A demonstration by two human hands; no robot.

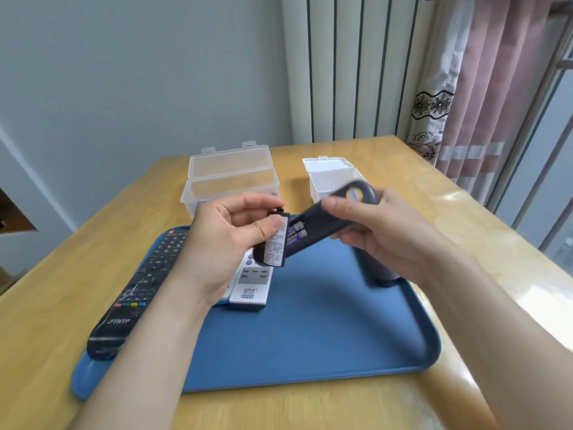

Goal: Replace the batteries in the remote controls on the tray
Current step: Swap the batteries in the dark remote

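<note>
Fingers (248, 201) and thumb of the left hand (223, 243) pinch a detached battery cover (274, 246); the right hand (381, 231) grips a dark remote (316, 225), batteries (296, 232) showing in its open bay, both above the blue tray (310, 336). Behind them a white remote (252, 287) lies on the tray; farther off stand a clear box (229, 169) and a white box (331, 175).

The tray (325, 336) is blue. The long remote (136, 290) on its left edge is black with red, green, yellow and blue buttons (130, 304). The small remote (252, 287) on it is white. The table (46, 321) under it is yellow-brown.
</note>
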